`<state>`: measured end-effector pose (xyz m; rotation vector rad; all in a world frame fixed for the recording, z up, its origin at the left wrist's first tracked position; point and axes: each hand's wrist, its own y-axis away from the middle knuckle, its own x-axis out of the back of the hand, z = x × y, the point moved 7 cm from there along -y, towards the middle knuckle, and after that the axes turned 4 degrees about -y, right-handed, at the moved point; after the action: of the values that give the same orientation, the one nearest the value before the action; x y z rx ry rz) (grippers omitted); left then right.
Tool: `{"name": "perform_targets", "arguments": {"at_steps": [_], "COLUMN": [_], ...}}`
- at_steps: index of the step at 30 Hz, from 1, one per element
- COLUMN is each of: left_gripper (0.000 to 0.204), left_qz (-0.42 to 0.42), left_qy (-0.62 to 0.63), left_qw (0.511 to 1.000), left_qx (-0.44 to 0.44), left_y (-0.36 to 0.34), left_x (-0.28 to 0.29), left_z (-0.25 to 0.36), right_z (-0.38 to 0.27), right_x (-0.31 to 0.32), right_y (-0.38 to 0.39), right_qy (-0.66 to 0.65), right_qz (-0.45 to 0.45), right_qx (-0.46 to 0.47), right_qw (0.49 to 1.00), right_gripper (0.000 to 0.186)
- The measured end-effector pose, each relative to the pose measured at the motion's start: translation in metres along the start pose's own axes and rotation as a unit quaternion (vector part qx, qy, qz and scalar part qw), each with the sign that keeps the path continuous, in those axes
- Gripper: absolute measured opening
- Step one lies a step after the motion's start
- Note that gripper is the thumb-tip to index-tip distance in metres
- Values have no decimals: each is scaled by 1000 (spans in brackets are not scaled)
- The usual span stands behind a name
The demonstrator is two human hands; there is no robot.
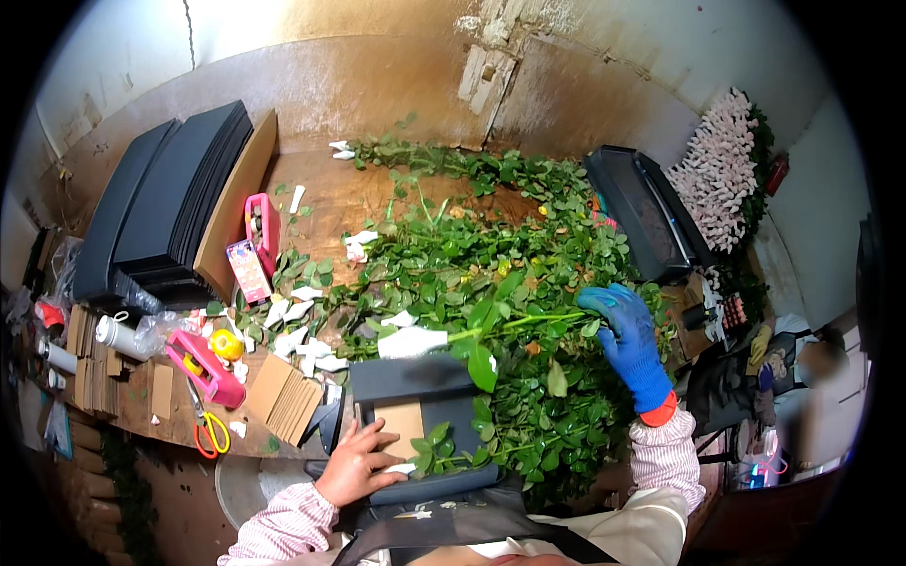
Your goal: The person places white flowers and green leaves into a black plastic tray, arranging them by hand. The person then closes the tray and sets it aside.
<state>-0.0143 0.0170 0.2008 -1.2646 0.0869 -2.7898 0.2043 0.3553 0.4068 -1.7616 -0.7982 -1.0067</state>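
In a blue glove, my right hand is closed around the far end of a long green rose stem. At its other end, a white net sleeve covers the flower head. My bare left hand rests with spread fingers at the left side of a dark grey box. Those fingers touch a brown cardboard piece inside it. Beside the fingertips lies another white-sleeved bud, its leafy stem pointing right. A large heap of leafy stems covers the table beyond.
Stacked dark boxes stand at the left. Pink tape dispensers, yellow-handled scissors and cardboard pieces lie nearer. An upright dark box stands at the back right, before bundled sleeved flowers. Another person is at far right.
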Motion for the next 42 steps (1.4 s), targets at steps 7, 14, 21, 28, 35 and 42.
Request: {"name": "perform_targets", "arguments": {"at_steps": [7, 14, 21, 28, 35, 42], "left_gripper": [29, 28, 45, 29, 34, 61], "left_qz": [-9, -22, -21, -41, -7, -29], "left_qy": [18, -6, 157, 91, 28, 71], "left_qw": [1000, 1000, 981, 995, 1000, 996], "left_qx": [-7, -5, 111, 28, -6, 53], "left_y": [-5, 15, 31, 8, 5, 7], "left_x": [1, -27, -78, -13, -11, -13], "left_z": [-3, -25, -47, -22, -17, -19], "right_z": [100, 172, 199, 55, -63, -85], "right_x": [-69, -291, -389, -308, -146, -46], "right_y": [-135, -344, -385, -243, -131, -65], "right_qy": [-99, -113, -161, -265, 30, 223], "right_qz": [24, 64, 54, -203, -103, -84], "right_qx": [33, 90, -39, 111, 223, 109], "right_qw": [994, 987, 985, 936, 969, 965], "right_gripper": [49, 41, 41, 36, 40, 33]}}
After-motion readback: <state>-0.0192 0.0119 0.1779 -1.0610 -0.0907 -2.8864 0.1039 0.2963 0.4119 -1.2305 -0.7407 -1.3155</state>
